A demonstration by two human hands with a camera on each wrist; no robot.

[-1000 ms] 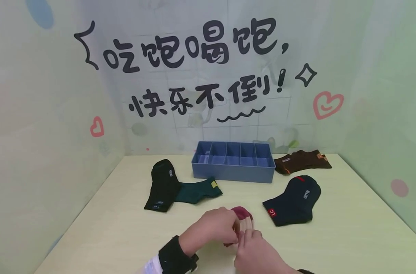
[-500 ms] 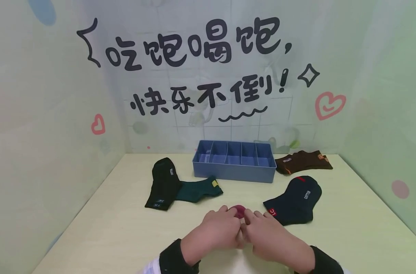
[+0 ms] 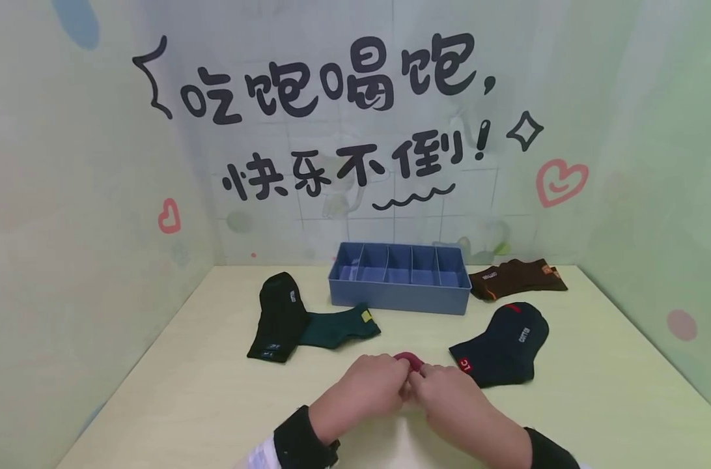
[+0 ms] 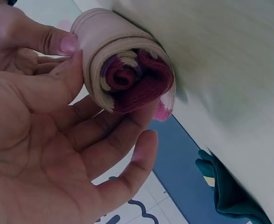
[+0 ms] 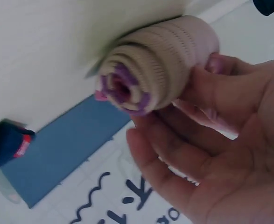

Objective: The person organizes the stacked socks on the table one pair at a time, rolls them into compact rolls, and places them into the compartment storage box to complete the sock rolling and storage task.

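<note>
Both hands hold one rolled-up sock, beige outside with maroon and purple coils at its ends. In the head view only a maroon strip of the sock (image 3: pixel 409 358) shows beyond the fingers. The left hand (image 3: pixel 370 387) grips the roll's left end; in the left wrist view its thumb lies on the beige side of the sock roll (image 4: pixel 118 37) and its fingers curve around the other side. On the right end, the right hand (image 3: pixel 458 397) holds likewise, thumb and fingers around the sock roll (image 5: pixel 165 51). A pink patch peeks out on the roll's far side.
A blue divided box (image 3: pixel 399 296) stands at the back. A black sock (image 3: pixel 278 319) and a dark green sock (image 3: pixel 334 327) lie to the left, touching. Rightward lie a navy sock (image 3: pixel 502 348) and brown socks (image 3: pixel 519 277). Walls (image 3: pixel 97 228) enclose the table.
The right hand has moved forward and up beside the left. A flat maroon and beige length of sock seen earlier past the hands is now mostly hidden, leaving a small maroon strip.
</note>
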